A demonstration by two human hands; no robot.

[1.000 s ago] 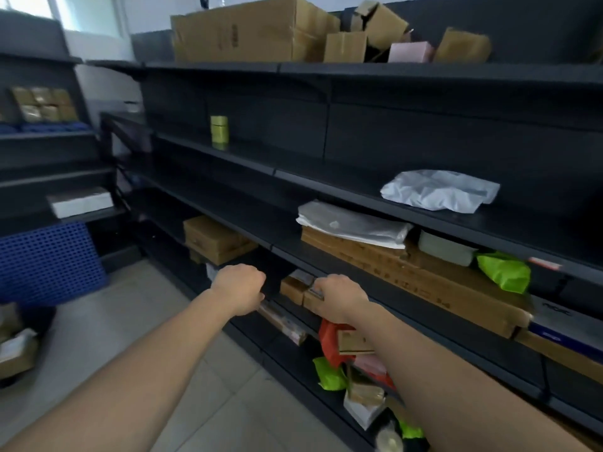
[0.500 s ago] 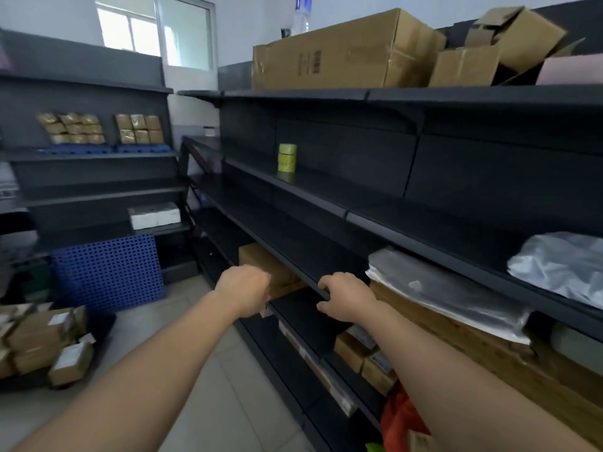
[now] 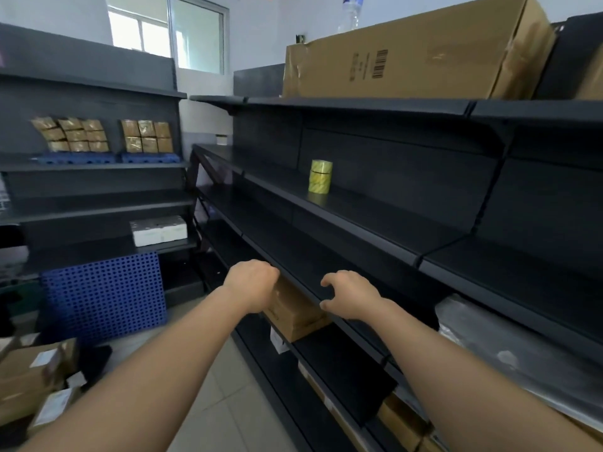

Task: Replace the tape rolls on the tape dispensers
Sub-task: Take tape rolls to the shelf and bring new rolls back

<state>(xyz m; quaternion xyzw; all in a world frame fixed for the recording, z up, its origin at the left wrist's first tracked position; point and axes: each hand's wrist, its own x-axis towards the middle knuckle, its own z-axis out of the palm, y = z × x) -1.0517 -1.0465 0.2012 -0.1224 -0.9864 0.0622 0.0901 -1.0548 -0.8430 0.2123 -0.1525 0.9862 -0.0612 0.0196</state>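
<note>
A short stack of yellow tape rolls [image 3: 320, 176] stands upright on a dark upper shelf [image 3: 375, 216], far beyond both hands. My left hand [image 3: 253, 282] is stretched forward with its fingers curled under, and nothing shows in it. It hovers by the front edge of a lower shelf. My right hand [image 3: 350, 295] reaches out beside it, over that shelf's edge, fingers loosely bent and thumb spread, holding nothing. No tape dispenser is in view.
Dark metal shelving runs along the right and the back left. A large cardboard box [image 3: 414, 53] lies on top. Brown boxes [image 3: 293, 314] sit below my hands, a plastic-wrapped pack [image 3: 522, 353] at right. A blue perforated panel [image 3: 104, 295] and parcels [image 3: 36, 373] stand on the floor at left.
The view has swung left and upward along the shelving, and the yellow rolls appear nearer. My right hand has loosened from a fist to spread fingers. Both arms stay stretched forward.
</note>
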